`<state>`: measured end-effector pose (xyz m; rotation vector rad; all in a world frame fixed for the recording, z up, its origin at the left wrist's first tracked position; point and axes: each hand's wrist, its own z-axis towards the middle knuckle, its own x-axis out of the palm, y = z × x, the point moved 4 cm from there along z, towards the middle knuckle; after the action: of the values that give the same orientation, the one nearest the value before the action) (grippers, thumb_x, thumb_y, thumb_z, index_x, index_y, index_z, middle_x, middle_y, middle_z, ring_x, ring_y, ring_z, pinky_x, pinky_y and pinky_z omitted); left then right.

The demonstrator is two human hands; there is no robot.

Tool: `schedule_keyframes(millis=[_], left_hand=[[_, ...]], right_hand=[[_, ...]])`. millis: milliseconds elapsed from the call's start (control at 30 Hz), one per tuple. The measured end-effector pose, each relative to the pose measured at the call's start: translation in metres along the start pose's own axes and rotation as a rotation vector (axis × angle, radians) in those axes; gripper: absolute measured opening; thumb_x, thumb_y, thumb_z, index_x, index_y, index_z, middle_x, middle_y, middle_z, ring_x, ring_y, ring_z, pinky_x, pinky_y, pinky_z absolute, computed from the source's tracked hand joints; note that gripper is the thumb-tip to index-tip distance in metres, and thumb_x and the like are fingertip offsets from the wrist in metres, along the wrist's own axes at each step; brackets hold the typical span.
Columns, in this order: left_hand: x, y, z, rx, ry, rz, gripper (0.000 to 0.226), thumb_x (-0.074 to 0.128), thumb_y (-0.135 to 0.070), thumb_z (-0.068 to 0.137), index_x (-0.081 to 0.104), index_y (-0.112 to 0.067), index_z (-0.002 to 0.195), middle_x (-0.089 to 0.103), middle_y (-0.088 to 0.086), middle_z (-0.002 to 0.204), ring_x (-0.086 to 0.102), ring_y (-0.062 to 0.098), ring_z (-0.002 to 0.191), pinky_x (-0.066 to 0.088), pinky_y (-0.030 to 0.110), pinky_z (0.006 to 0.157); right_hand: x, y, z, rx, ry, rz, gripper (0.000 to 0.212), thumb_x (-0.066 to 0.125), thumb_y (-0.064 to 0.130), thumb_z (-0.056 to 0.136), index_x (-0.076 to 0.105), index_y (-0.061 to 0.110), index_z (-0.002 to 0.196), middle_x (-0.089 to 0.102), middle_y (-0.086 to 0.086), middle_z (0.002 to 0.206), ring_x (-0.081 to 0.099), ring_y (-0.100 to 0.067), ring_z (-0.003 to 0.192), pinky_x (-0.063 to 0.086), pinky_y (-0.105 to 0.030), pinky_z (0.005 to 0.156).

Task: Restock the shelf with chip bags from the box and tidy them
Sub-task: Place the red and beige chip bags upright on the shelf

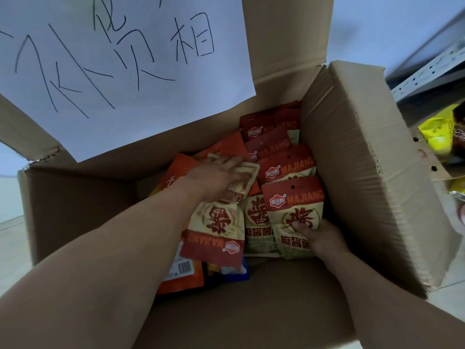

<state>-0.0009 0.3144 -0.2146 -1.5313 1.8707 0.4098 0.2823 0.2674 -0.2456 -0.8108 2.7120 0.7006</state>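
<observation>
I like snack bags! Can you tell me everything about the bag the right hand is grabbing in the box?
The chip bag has a red top band printed MAJIANG with a small white logo and a punched hang hole; below is a cream panel with a big red character in a ring. It looks like thin, slightly crinkled plastic, sealed and puffy. It stands nearly upright at the front of a row of matching bags against the cardboard box's right wall. The right hand pinches its lower part, thumb on the front.
</observation>
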Motion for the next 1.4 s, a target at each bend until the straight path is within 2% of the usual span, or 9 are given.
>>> schedule_keyframes(millis=[133, 300, 433, 700, 833, 1000, 1100, 1267, 1400], left_hand=[[0.014, 0.012, -0.017, -0.11, 0.089, -0.005, 0.097, 0.062, -0.065, 0.089, 0.005, -0.038, 0.162, 0.0, 0.0, 0.171, 0.031, 0.033, 0.149, 0.043, 0.041, 0.106], [0.032, -0.002, -0.025, 0.194, -0.018, 0.3, 0.099, 0.064, -0.06, 0.088, 0.004, -0.035, 0.162, -0.011, -0.002, 0.171, -0.004, 0.029, 0.157, 0.0, 0.046, 0.125], [0.048, -0.028, -0.027, 0.313, -0.001, 0.473, 0.091, 0.065, -0.039, 0.095, 0.006, -0.031, 0.163, -0.005, 0.0, 0.172, -0.01, 0.031, 0.157, -0.006, 0.049, 0.124], [0.071, -0.042, -0.042, 0.202, -0.019, 0.6, 0.047, 0.044, -0.028, 0.105, 0.044, -0.018, 0.15, 0.026, 0.01, 0.161, 0.015, 0.037, 0.153, 0.003, 0.051, 0.126], [0.069, -0.04, -0.055, 0.211, -0.032, 0.594, 0.044, 0.041, -0.024, 0.106, 0.046, -0.013, 0.148, 0.035, 0.009, 0.156, 0.023, 0.035, 0.149, 0.019, 0.046, 0.123], [0.062, -0.03, -0.073, 0.142, -0.077, 0.391, 0.046, 0.046, -0.014, 0.103, 0.042, -0.02, 0.149, 0.034, 0.005, 0.148, 0.045, 0.028, 0.124, 0.047, 0.038, 0.094], [0.057, -0.02, -0.085, 0.027, -0.154, 0.341, 0.052, 0.05, -0.015, 0.101, 0.039, -0.024, 0.151, 0.037, 0.005, 0.143, 0.046, 0.028, 0.124, 0.05, 0.04, 0.097], [0.082, 0.008, -0.099, -0.224, 0.16, 0.276, 0.052, 0.055, -0.038, 0.101, 0.045, -0.02, 0.149, 0.05, 0.008, 0.15, 0.047, 0.028, 0.138, 0.037, 0.045, 0.117], [0.107, 0.001, -0.113, -0.156, 0.304, 0.333, 0.064, 0.069, -0.041, 0.091, 0.045, -0.025, 0.149, 0.039, 0.008, 0.153, 0.039, 0.031, 0.142, 0.034, 0.046, 0.116]], right_hand=[[0.003, 0.002, -0.003, -0.022, 0.027, 0.029, 0.015, 0.075, 0.037, 0.086, 0.063, 0.028, 0.09, 0.072, -0.005, 0.102, 0.068, -0.027, 0.098, 0.053, -0.047, 0.095], [0.007, 0.007, -0.009, -0.056, 0.029, 0.066, 0.014, 0.075, 0.035, 0.087, 0.064, 0.026, 0.091, 0.071, -0.003, 0.099, 0.066, -0.023, 0.091, 0.053, -0.041, 0.089], [0.009, 0.008, -0.014, -0.068, 0.02, 0.1, 0.033, 0.077, 0.036, 0.084, 0.065, 0.02, 0.111, 0.071, -0.002, 0.106, 0.067, -0.025, 0.101, 0.053, -0.044, 0.094], [0.008, 0.01, -0.034, -0.087, 0.06, 0.23, 0.035, 0.078, 0.033, 0.084, 0.063, 0.023, 0.115, 0.072, 0.002, 0.099, 0.066, -0.011, 0.084, 0.049, -0.027, 0.064], [0.011, 0.009, -0.042, -0.103, 0.059, 0.248, 0.037, 0.078, 0.033, 0.084, 0.064, 0.022, 0.116, 0.074, -0.002, 0.107, 0.069, -0.017, 0.092, 0.052, -0.029, 0.07], [0.011, 0.008, -0.052, -0.15, 0.046, 0.268, 0.03, 0.076, 0.028, 0.087, 0.064, 0.019, 0.114, 0.073, -0.003, 0.105, 0.068, -0.014, 0.086, 0.052, -0.028, 0.068], [0.01, 0.006, -0.058, -0.179, 0.028, 0.242, 0.034, 0.077, 0.03, 0.087, 0.066, 0.017, 0.116, 0.074, -0.003, 0.107, 0.071, -0.02, 0.094, 0.056, -0.036, 0.082], [0.014, 0.005, -0.072, -0.216, 0.017, 0.235, 0.034, 0.078, 0.032, 0.085, 0.067, 0.018, 0.114, 0.075, -0.003, 0.105, 0.07, -0.018, 0.093, 0.053, -0.03, 0.071], [0.022, 0.007, -0.072, -0.238, 0.021, 0.215, 0.028, 0.077, 0.034, 0.086, 0.068, 0.021, 0.109, 0.074, -0.001, 0.103, 0.069, -0.017, 0.092, 0.051, -0.03, 0.07]])
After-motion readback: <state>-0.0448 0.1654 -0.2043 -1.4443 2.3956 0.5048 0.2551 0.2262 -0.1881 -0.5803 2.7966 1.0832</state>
